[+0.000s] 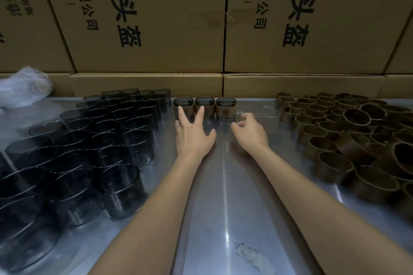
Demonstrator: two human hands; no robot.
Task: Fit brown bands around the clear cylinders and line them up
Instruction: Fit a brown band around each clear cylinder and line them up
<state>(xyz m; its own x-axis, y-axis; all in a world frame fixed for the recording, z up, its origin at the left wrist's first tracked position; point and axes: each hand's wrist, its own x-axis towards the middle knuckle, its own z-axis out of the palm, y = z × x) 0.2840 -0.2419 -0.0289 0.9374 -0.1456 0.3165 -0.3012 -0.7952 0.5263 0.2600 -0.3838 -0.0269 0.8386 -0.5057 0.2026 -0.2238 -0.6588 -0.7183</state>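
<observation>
Three banded cylinders stand in a row at the back of the table: left [183, 105], middle [205, 104], right [226, 108], each with a brown band round its middle. My left hand [194, 131] reaches forward with straight spread fingers, the fingertips touching the left and middle banded cylinders. My right hand [251, 128] hovers just in front of and to the right of the right one, fingers loosely curled, holding nothing. Several bare smoky clear cylinders [107, 138] fill the left side. A heap of loose brown bands [348, 131] lies on the right.
Stacked cardboard boxes [156, 18] with printed characters wall off the back of the table. A crumpled clear plastic bag [22, 87] sits at the far left. The shiny table surface [223, 196] runs between the cylinders and the bands, under my forearms.
</observation>
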